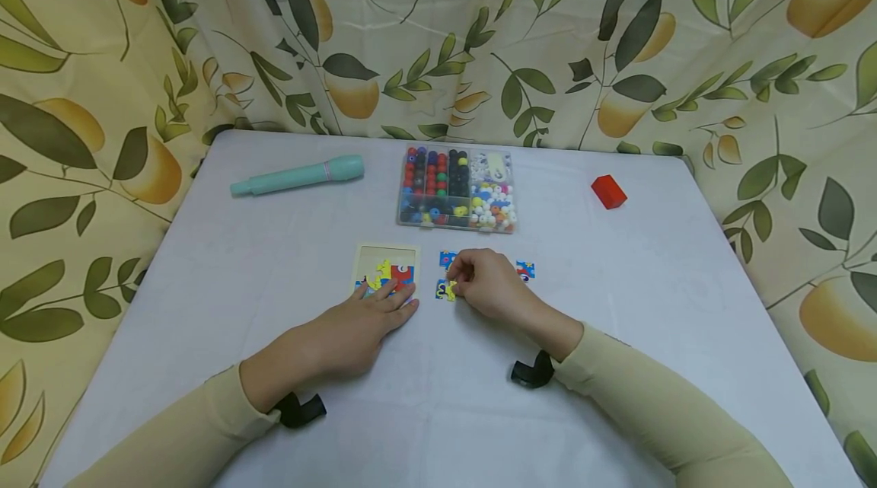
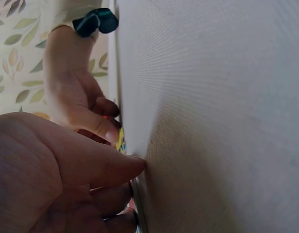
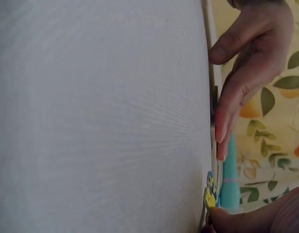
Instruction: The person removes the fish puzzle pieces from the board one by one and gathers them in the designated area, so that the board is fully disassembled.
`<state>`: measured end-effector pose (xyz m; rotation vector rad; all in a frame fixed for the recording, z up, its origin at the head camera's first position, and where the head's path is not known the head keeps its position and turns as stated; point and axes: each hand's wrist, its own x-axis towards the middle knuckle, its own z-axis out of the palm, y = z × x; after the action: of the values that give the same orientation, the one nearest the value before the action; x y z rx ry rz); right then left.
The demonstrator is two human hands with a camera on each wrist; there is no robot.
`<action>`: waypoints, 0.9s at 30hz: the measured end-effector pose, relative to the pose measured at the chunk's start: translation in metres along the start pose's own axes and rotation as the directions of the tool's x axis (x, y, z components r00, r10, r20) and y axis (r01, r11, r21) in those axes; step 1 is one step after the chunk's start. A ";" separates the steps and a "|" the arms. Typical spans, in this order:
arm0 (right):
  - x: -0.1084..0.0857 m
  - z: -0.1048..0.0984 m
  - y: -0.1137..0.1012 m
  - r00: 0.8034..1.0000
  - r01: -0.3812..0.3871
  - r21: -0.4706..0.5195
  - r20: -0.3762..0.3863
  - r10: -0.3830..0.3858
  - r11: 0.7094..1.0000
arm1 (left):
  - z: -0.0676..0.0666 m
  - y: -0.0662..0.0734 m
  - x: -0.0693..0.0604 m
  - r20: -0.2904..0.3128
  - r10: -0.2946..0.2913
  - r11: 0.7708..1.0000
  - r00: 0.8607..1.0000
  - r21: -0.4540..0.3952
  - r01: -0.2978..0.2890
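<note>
My left hand (image 1: 346, 332) rests with spread, fairly straight fingers on the lower part of a small puzzle tray (image 1: 370, 253). Yellow, red and blue puzzle pieces (image 1: 402, 275) lie in that tray, partly hidden under the fingers. Just to its right, my right hand (image 1: 488, 282) pinches a yellow-and-blue puzzle piece (image 1: 443, 290) between thumb and fingers. The right wrist view shows this piece (image 3: 211, 191) tilted up at the fingertips. Another blue piece (image 1: 447, 259) lies beyond the right fingers, and a blue-and-red piece (image 1: 525, 270) is beside the right hand. The right palm may hide more.
A clear compartment box of colourful beads (image 1: 455, 191) stands behind the puzzle. A mint-green tube-shaped object (image 1: 298, 176) lies at the back left, and a red block (image 1: 609, 192) at the back right. White cloth covers the table (image 1: 438, 427); patterned curtains (image 1: 438, 39) surround it.
</note>
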<state>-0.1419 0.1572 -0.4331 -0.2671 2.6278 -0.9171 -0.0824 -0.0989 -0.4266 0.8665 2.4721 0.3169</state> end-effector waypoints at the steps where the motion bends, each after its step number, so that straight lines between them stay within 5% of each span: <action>1: 0.000 0.000 0.000 1.000 0.000 -0.005 -0.003 0.000 1.000 | 0.000 0.000 0.000 0.000 0.000 1.000 1.000 0.000 0.000; 27: -0.001 0.001 0.001 0.996 0.063 -0.090 -0.050 -0.067 0.994 | 0.001 0.000 0.000 -0.010 0.011 1.000 1.000 0.015 -0.010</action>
<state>-0.1407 0.1576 -0.4345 -0.3573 2.7269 -0.8413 -0.0818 -0.0992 -0.4276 0.8861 2.4828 0.3080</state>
